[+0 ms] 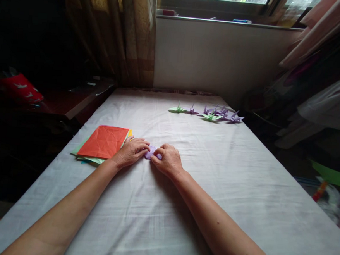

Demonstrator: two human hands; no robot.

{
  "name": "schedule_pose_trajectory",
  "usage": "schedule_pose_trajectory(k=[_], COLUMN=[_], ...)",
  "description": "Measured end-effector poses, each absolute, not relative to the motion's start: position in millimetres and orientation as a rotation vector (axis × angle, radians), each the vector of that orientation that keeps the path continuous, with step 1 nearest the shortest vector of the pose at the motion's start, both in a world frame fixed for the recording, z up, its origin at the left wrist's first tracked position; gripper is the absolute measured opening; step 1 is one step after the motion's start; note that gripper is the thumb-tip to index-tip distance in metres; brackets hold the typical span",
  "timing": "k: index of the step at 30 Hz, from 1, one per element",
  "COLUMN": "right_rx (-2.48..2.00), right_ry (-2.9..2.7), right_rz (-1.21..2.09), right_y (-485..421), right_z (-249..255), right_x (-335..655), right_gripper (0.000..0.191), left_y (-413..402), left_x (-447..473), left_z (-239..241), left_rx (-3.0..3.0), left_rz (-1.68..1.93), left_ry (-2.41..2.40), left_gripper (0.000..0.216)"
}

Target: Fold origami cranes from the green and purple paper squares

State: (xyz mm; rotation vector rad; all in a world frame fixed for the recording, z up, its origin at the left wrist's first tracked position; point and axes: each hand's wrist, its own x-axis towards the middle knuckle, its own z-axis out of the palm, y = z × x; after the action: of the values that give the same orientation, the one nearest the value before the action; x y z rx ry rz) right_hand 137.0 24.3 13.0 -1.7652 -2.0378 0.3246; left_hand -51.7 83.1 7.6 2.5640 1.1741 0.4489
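Purple paper [150, 153] is on the cloth [242, 175]: right hand [169, 157] pinches its right side, left hand [131, 152] touches its left, can't tell if gripping. I'd line edges up before pressing any crease.

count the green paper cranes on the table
2: one green crane at the far group's left end, beside a purple crane; a second green crane fronting the purple cluster to the right, which may hide more.
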Motion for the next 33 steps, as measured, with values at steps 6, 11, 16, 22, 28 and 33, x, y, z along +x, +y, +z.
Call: schedule_pose_trajectory(k=[6, 11, 16, 22, 28, 33], right_rx=[-1.655, -1.635, -1.66, -1.665, -1.652, -1.644], right_ry=[-1.947, -1.891, -1.892, -1.903, -1.897, -1.92], right_rz=[0.443, 0.43, 0.4, 0.418, 0.395, 0.387], right_y=[37, 37, 36, 34, 34, 33], right_z=[4, -3, -5, -4, -7, -8], right_x=[134, 132, 131, 132, 133, 133], right_gripper=[0.011, 0.012, 0.015, 0.012, 0.005, 0.005], left_y=[80, 79, 76, 72, 70, 70], left_x=[-53, -54, -52, -50, -47, -46], left_z=[-2, -4, -2, 0, 3, 1], left_rx=[2.468, 2.451, 2.45, 2.435, 2.409, 2.398], left_rz=[0.523, 0.566, 0.574, 0.581, 0.582, 0.611], left_ry=[1.15, 1.123, 1.145, 1.182, 1.214, 1.228], left_gripper=[0.023, 0.024, 0.024, 0.021, 0.02, 0.016])
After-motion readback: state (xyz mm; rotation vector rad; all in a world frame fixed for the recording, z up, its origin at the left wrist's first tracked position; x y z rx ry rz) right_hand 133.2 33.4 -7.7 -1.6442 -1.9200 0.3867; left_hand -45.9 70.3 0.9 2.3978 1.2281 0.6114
